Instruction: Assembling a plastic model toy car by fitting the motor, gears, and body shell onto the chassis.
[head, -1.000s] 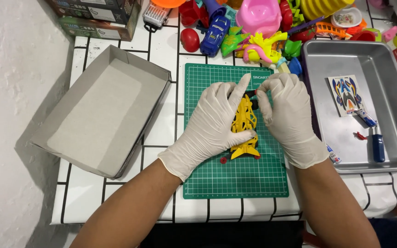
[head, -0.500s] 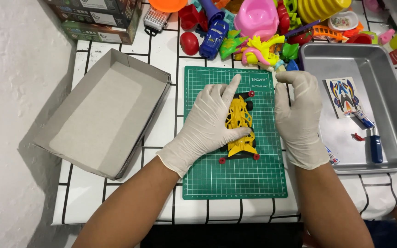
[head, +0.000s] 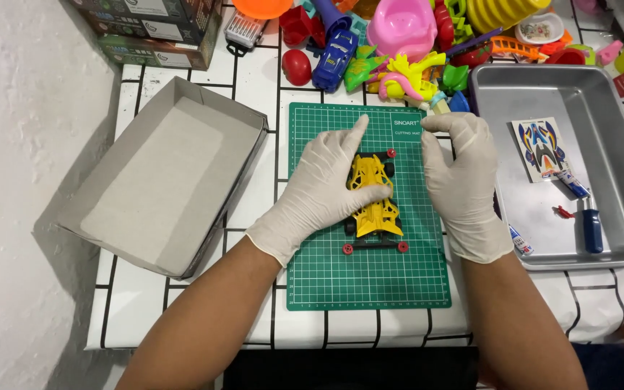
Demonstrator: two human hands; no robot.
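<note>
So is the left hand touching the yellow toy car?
Touching. The head view shows the gloved left hand lying on the yellow toy car, thumb across its middle.
</note>
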